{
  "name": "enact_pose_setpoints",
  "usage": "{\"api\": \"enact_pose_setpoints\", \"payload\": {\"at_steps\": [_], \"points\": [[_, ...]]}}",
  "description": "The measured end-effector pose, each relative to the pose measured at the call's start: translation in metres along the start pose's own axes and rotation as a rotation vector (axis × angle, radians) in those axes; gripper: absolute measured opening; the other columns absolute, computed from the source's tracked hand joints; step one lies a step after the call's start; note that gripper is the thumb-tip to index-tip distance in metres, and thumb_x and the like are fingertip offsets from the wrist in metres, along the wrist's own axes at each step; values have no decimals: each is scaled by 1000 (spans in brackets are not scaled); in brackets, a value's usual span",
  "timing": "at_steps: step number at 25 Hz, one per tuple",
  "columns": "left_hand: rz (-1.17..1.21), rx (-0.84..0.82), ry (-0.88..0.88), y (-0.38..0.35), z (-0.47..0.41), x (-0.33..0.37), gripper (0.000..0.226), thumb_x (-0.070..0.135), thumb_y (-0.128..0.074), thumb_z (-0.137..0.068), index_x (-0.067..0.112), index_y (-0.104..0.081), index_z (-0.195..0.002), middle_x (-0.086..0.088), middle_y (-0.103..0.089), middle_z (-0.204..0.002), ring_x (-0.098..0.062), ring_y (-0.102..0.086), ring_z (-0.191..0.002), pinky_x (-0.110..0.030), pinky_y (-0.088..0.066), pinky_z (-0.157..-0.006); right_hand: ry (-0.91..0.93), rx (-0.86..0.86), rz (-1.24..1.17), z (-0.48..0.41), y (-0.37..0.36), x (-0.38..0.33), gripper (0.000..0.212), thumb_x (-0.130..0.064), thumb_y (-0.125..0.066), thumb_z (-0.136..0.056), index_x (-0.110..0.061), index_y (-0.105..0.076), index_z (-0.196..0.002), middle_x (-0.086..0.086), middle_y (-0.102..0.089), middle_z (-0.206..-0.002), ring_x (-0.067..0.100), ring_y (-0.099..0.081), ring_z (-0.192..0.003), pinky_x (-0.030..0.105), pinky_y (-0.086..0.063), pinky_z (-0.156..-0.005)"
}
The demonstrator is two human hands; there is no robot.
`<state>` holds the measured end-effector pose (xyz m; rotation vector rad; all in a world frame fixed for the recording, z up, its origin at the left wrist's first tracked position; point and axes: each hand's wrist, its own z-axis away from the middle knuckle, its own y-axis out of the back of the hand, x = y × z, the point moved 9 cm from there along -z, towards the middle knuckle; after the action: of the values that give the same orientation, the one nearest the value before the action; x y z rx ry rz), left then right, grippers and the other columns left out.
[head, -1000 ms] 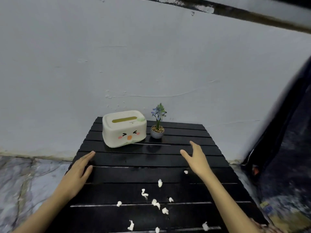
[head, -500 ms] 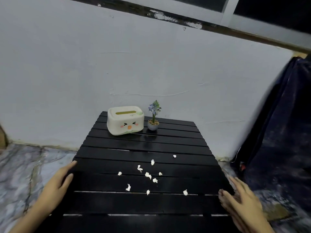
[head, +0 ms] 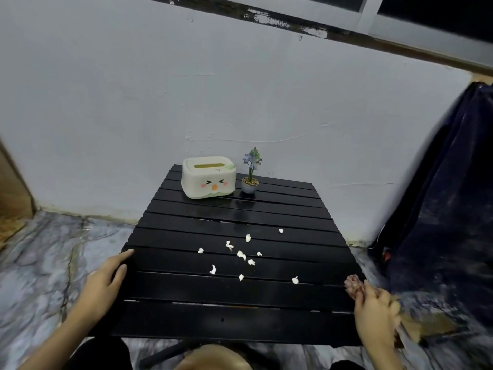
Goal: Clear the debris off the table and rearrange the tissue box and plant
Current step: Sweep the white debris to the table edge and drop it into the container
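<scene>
Our left hand (head: 106, 285) rests flat on the near left edge of the black slatted counter (head: 213, 311), fingers (head: 122, 256) loosely spread and holding nothing. Our right hand (head: 373, 313), blurred at the counter's near right corner, grips something brownish we cannot identify. White paper scraps (head: 241, 255) dot the counter's middle; the tissue box (head: 208, 177) and potted plant (head: 250, 172) stand side by side at its far edge.

The right hand (head: 374, 313) has pulled right back off the table (head: 266, 297) and now sits at its near right edge, fingers closed around something blurred. The left hand (head: 106, 284) has slid back too, resting on the near left edge.
</scene>
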<state>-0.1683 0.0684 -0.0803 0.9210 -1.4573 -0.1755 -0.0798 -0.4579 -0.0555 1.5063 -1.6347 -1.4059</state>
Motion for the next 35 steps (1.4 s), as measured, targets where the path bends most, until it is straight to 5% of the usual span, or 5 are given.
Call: {"api": "enact_pose_setpoints", "payload": {"at_steps": [11,14,19,27,35], "points": [[-19,-27,1,-3,-5,-1,35,3,-40,-90,6,-49,-124,-16,-52,-132,-31,-46,-123,-28,-29,-97,202,-170,-347,81,-49,-198,39,-3,-62,-81,-9,-59,-119,20,-60,-99,37,-54,-93,47,-50,-77],[-31,-14,-6,-2,-5,1,35,2,-41,-90,5,-50,-123,-17,-53,-131,-32,-46,-122,-29,-29,-97,301,-342,-462,100,-54,-233,39,-12,-48,-92,-16,-48,-131,14,-52,-114,27,-45,-107,38,-42,-95],[-42,-8,-3,-1,-7,0,35,2,-41,-89,5,-51,-122,-17,-53,-130,-32,-47,-122,-34,-32,-100,162,-267,-644,15,-15,-192,39,-10,-46,-93,-10,-46,-132,24,-48,-123,33,-41,-116,30,-28,-97],[-50,-8,-10,-4,-10,-5,34,2,-41,-89,5,-51,-122,-17,-54,-130,-30,-47,-122,-29,-29,-100,1,-255,-172,-85,-71,-72,46,-29,-43,-87,-1,-53,-123,35,-44,-124,43,-36,-116,42,-29,-99],[-64,-9,-22,-6,-11,-4,34,5,-40,-90,9,-51,-122,-12,-53,-132,-28,-47,-123,-29,-30,-98,28,-247,-221,-86,-101,-130,44,-22,-46,-92,0,-44,-130,31,-38,-135,44,-35,-123,47,-31,-105]]}}
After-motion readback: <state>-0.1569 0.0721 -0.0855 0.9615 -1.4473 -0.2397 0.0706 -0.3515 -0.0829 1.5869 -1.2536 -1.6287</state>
